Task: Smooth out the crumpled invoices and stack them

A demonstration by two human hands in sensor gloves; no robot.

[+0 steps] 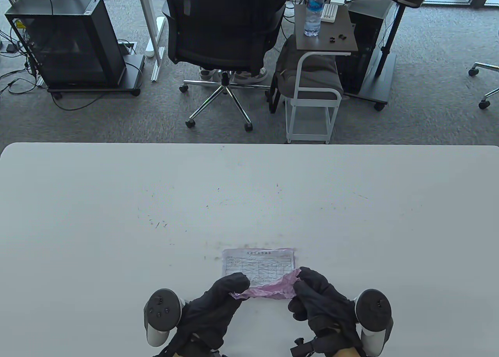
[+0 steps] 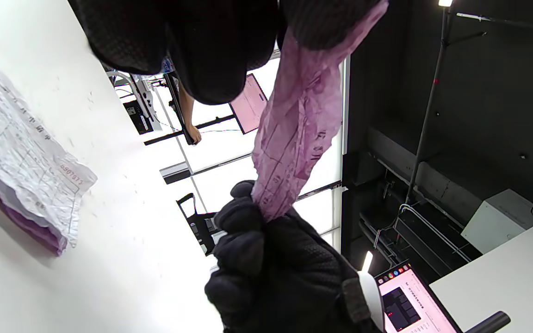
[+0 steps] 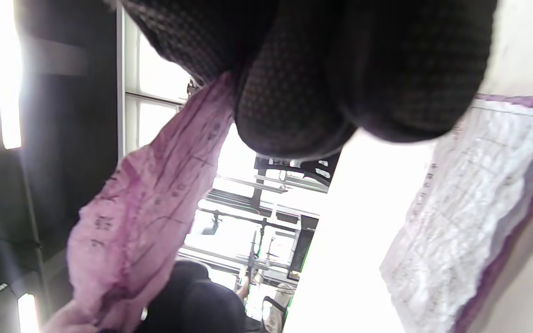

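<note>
Fingers (image 1: 238, 282) of the left hand (image 1: 212, 310) pinch one end of a crumpled pink paper invoice (image 1: 269, 287); fingers (image 1: 308, 277) of the right hand (image 1: 321, 308) pinch the opposite end. The pink sheet is held stretched between the two hands, lifted off the white table (image 1: 117, 216), as the left wrist view confirms (image 2: 294, 134). Just beyond the hands, flat on the table, lies a wrinkled white printed invoice (image 1: 258, 264) over a purple sheet whose edge shows beneath it (image 2: 40, 233). Behind the table: a black office chair (image 1: 222, 29) and a small side table bearing a clear plastic water bottle (image 1: 314, 12).
</note>
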